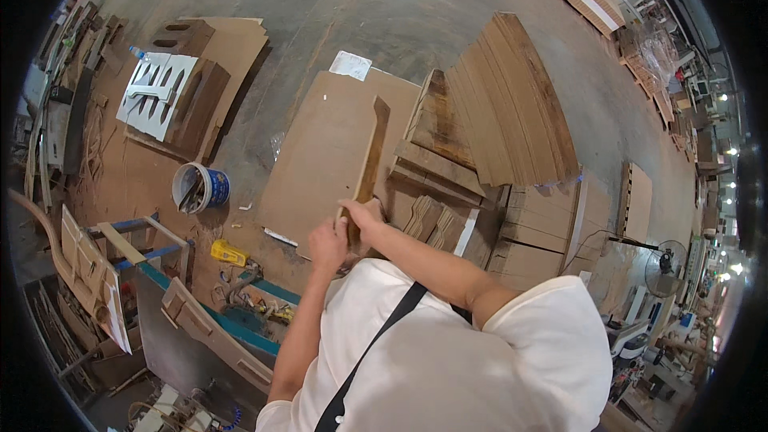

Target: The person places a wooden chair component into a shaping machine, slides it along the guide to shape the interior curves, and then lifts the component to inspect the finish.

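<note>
In front of my chest a long, narrow wooden piece (pixel 371 158) stands out away from me, its far tip bent to one side. My right hand (pixel 365 218) is closed round its near part. Just left and nearer to me, my left hand (pixel 326 245) grips the same piece close to its near end, which the hands partly hide. Beyond them lies a large brown board (pixel 308 148) with a white sheet (pixel 350 65) on its far edge. To the right, curved wooden parts (pixel 422 218) sit in a small stack beside the board.
Tall stacked brown boards (pixel 508 104) rise at the right. On the left are a white and blue bucket (pixel 218 186) of scraps, a yellow tool (pixel 229 253) on the floor, and a pallet stack with white cut-out panels (pixel 158 96). A fan (pixel 666 262) stands far right.
</note>
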The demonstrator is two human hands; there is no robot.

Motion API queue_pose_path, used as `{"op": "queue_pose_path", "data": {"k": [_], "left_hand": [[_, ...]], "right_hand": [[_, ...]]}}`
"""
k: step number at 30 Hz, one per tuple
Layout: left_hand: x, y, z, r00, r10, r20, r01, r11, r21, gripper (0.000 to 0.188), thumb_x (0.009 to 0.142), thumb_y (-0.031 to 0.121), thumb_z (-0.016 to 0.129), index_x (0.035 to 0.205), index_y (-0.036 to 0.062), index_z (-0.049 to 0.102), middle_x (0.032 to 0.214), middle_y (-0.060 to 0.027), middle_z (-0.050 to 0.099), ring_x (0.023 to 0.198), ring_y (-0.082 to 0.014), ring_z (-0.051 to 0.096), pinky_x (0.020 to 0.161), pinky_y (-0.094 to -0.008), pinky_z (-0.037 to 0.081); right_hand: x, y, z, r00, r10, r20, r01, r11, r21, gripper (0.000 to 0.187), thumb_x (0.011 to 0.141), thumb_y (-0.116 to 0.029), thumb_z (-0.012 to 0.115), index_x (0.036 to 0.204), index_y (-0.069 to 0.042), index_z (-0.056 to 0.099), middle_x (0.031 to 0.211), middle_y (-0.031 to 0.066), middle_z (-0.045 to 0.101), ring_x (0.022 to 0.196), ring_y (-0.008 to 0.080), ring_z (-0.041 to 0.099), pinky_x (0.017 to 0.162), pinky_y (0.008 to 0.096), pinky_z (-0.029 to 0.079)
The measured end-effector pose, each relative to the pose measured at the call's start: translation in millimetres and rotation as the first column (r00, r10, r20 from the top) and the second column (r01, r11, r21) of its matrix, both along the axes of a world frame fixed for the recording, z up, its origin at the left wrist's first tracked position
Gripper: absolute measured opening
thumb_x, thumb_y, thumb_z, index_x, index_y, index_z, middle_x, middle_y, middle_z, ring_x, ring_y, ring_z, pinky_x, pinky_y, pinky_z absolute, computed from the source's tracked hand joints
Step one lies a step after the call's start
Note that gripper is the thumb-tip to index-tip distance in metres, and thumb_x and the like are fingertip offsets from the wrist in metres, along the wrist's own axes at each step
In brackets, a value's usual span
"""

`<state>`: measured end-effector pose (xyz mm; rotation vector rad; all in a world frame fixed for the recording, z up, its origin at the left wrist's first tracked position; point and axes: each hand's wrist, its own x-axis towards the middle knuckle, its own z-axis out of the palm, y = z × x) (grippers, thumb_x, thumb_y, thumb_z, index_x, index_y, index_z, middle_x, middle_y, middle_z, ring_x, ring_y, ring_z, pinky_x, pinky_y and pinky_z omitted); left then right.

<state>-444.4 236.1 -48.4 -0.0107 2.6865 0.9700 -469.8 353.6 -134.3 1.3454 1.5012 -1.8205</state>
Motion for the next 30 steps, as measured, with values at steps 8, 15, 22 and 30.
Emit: {"op": "queue_pose_path", "data": {"k": [8,15,22,30], "left_hand": [[4,14,-64,0.894,-0.039,0.446,-0.226,0.821,0.525,0.034,0.099,0.029,0.065,0.107,-0.0044,0.066,0.095,-0.0038,0.067,0.087,-0.0128,0.062,0.078,-0.0301,0.051],[74,-127,-89,0.673,0.482,0.562,-0.651,0.746,0.14,0.028,0.097,0.028,0.065,0.095,0.0003,0.064,0.08,-0.0009,0.059,0.073,-0.0111,0.053,0.067,-0.0287,0.044],[131,-159,-36,0.428,0.697,0.575,-0.79,0.598,-0.137,0.029,0.101,0.027,0.061,0.081,0.0069,0.055,0.074,0.0007,0.052,0.067,-0.0103,0.045,0.062,-0.0294,0.038],[121,-124,-29,0.539,0.618,0.572,-0.728,0.684,-0.053,0.026,0.101,0.025,0.059,0.091,0.0006,0.062,0.078,0.0004,0.056,0.072,-0.0099,0.049,0.069,-0.0269,0.041]], "right_hand": [[-40,176,-4,0.975,0.145,0.17,-0.215,0.809,0.547,0.07,0.066,-0.031,0.081,0.121,0.001,0.054,0.117,0.0252,0.064,0.113,0.0397,0.062,0.095,0.0444,0.049],[-106,299,-28,0.878,0.269,0.396,-0.46,0.706,0.539,0.071,0.072,-0.034,0.077,0.129,0.001,0.052,0.128,0.0235,0.062,0.121,0.0364,0.06,0.101,0.0439,0.049],[-140,352,-92,0.884,0.271,0.381,-0.45,0.714,0.537,0.071,0.074,-0.035,0.078,0.13,-0.001,0.051,0.129,0.0221,0.062,0.121,0.036,0.06,0.1,0.0435,0.05],[-141,344,-50,0.737,0.313,0.599,-0.662,0.515,0.545,0.085,0.072,-0.042,0.082,0.139,-0.003,0.046,0.139,0.022,0.053,0.134,0.0346,0.048,0.107,0.0557,0.04]]}}
